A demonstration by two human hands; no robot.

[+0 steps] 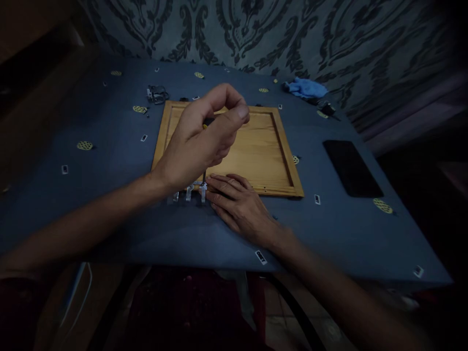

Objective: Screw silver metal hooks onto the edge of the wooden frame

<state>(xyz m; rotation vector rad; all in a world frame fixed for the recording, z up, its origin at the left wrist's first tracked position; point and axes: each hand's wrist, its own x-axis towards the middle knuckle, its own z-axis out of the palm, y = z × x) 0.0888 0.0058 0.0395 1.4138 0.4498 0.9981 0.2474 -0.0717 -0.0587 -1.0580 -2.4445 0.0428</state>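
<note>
The left hand (204, 139) hangs raised over the near edge of the wooden tray (261, 151). Its fingers are curled tight around a dark-handled tool (206, 124), of which only a dark stub with a yellow fleck shows between thumb and forefinger, so its kind cannot be told. The grip looks set for bearing straight down. Below it the right hand (234, 202) lies flat on the blue surface (109, 204), fingers spread and straight and holding nothing. Its fingertips press the end of a shiny metal bracket (189, 191), apparently to keep it from sliding. The bracket sits just in front of the tray's near rim, with three prongs visible. Elsewhere there is one black phone (351, 168) to the right, one blue cloth (305, 88) at the far edge and one wire clip (157, 93) beyond the tray. At least seven yellow dotted discs (85, 145) and at least eight small black-and-white tags (317, 199) lie scattered around.
</note>
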